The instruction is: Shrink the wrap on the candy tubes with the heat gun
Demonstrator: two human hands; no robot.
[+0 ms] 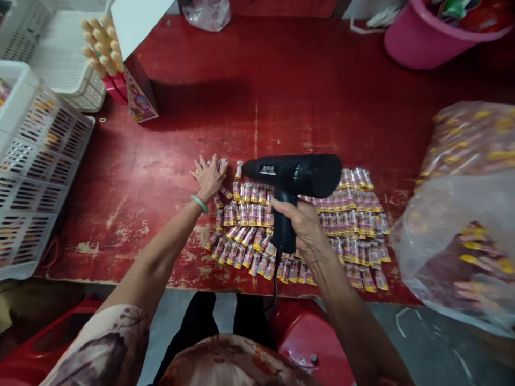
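Note:
A black hair dryer (285, 220) is in my right hand (303, 225), its fingers wrapped round the handle; the narrow nozzle points left. Rows of small wrapped tubes with yellow ends (252, 214) lie on the red table (181, 64), partly hidden beneath the dryer and my right hand. My left hand (210, 178) rests with spread fingers on a few tubes at the upper left of the rows. A pale green bangle (199, 203) circles the left wrist. One tube (238, 169) lies just in front of the nozzle.
White plastic crates (40, 177) stand at the left, beside a box of beige-tipped items (140, 102). A pink bucket (418, 37) is at the back right. Clear bags of similar tubes (434, 236) bulge at the right. A red stool (314, 343) is below the table's front edge.

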